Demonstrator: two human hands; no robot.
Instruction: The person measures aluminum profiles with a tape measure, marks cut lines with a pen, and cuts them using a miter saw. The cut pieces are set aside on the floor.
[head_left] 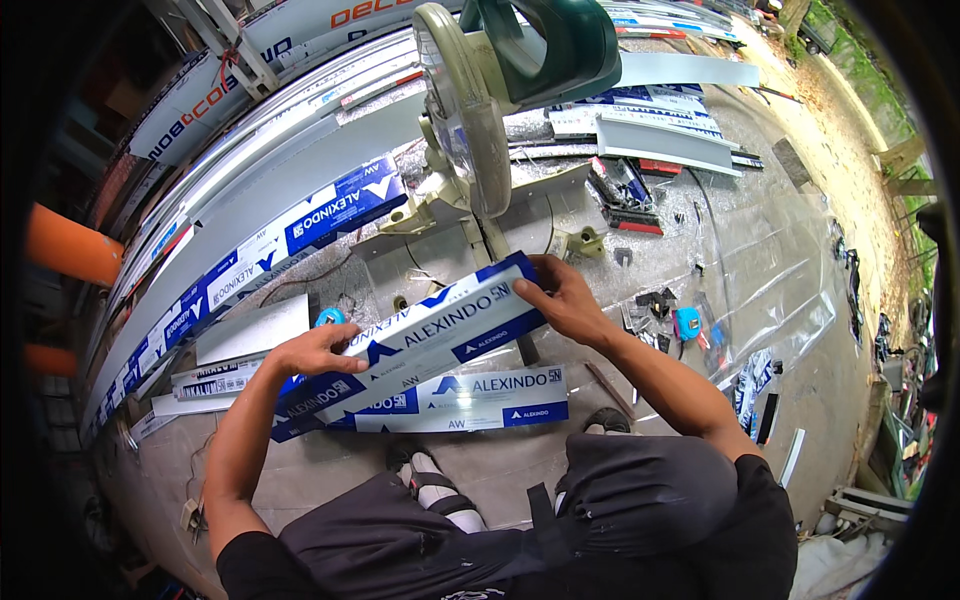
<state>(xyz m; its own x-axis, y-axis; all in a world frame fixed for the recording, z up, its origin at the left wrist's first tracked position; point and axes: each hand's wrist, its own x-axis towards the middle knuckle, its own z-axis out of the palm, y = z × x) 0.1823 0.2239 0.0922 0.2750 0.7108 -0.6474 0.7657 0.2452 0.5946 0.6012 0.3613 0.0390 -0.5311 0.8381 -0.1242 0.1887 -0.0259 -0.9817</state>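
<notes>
Between my hands is a short aluminium profile in blue and white protective film, tilted with its right end higher. My right hand grips that upper end, thumb on the front face. Around its lower left part my left hand is closed, some fingers hidden behind it. On the floor just beneath lies another film-covered profile piece, partly covered by the held one. Straight ahead stands a cut-off saw with a green motor housing and a round blade guard.
A long film-covered profile runs along the left to the saw. More profiles lie at the far right. Blue tape measures sit beside my left hand and at right. Offcuts and plastic sheeting litter the right floor.
</notes>
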